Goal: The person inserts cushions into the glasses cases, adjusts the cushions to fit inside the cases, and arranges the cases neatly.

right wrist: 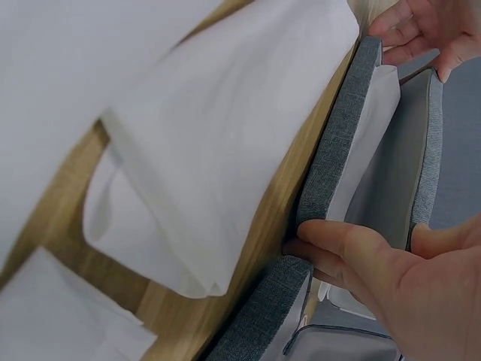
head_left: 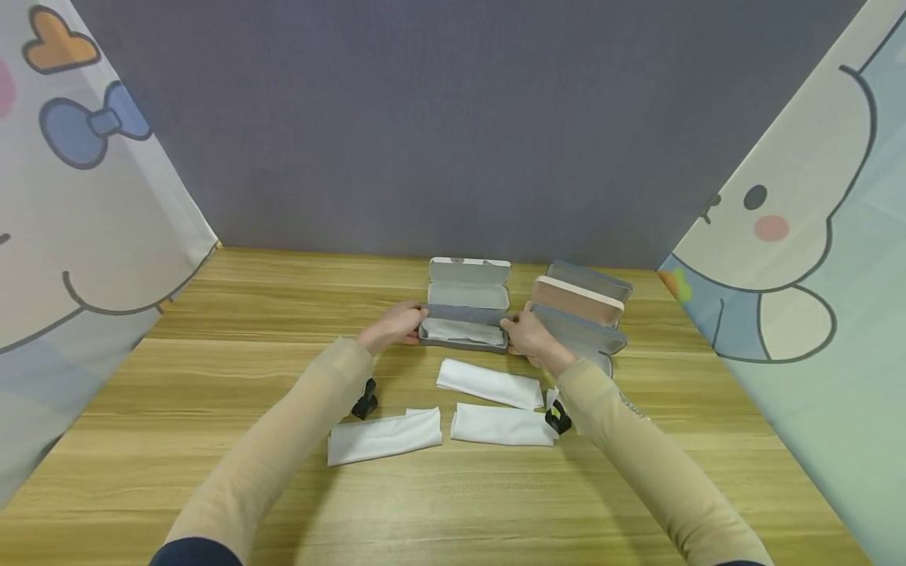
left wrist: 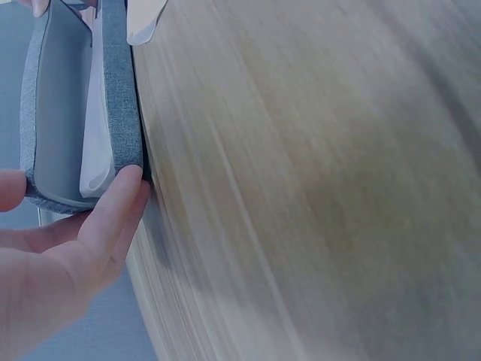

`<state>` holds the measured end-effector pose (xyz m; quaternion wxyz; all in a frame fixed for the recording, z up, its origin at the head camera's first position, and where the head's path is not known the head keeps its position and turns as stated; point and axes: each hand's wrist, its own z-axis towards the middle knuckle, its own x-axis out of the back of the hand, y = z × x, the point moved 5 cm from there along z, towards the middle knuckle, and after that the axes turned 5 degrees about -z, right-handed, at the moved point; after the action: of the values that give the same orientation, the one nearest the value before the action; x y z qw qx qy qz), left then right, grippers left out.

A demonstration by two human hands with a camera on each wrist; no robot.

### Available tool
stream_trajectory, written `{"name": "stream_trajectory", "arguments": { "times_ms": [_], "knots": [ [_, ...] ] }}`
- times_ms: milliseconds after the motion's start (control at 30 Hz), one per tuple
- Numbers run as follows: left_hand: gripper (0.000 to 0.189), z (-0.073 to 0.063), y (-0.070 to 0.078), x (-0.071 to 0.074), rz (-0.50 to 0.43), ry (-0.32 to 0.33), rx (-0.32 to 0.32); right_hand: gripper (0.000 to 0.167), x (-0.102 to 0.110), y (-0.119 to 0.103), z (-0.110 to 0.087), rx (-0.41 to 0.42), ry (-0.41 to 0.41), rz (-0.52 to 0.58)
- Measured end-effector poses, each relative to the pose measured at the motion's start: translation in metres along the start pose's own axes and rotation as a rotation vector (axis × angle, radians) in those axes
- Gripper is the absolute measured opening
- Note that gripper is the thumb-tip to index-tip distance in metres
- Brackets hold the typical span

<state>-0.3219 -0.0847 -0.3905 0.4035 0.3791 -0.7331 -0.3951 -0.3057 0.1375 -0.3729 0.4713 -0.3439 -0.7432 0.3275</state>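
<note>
Between the two hands is a grey-blue fabric glasses case (head_left: 463, 344), its lid raised. A folded white cloth (head_left: 463, 331) lies inside it. My left hand (head_left: 396, 324) grips the left end, thumb at the lid's edge and fingertips against the base, as the left wrist view shows. At the opposite end my right hand (right wrist: 398, 274) holds the case the same way, with its thumb at the lid and its fingers at the base corner. Nearer to me lie three more folded white cloths: one just in front of the case (head_left: 488, 384), one below it (head_left: 502, 426), one at left (head_left: 385, 436).
Behind the held case stands an opened case with a pale interior (head_left: 469, 296). To the right, close to my right hand, several more cases are grouped, among them a pink one (head_left: 576, 303) and a grey one (head_left: 580, 330). A grey panel (head_left: 439, 126) rises behind the wooden table (head_left: 283, 295).
</note>
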Motion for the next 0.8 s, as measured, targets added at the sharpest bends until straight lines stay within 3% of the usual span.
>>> {"name": "stream_trajectory", "arguments": {
  "times_ms": [100, 200, 800],
  "knots": [
    [0.056, -0.0006, -0.0002, -0.0008, -0.004, 0.006, 0.0, 0.042, 0.0005, 0.0011, 0.0009, -0.008, 0.007, 0.002],
    [0.056, -0.0005, -0.0003, -0.0013, -0.005, 0.008, 0.003, 0.059, -0.0006, 0.0023, 0.001, -0.012, 0.0, -0.004],
    [0.056, -0.0005, -0.0016, -0.0021, -0.001, 0.011, 0.001, 0.055, -0.0011, 0.0045, 0.0014, 0.0, 0.009, 0.003]
  ]
}}
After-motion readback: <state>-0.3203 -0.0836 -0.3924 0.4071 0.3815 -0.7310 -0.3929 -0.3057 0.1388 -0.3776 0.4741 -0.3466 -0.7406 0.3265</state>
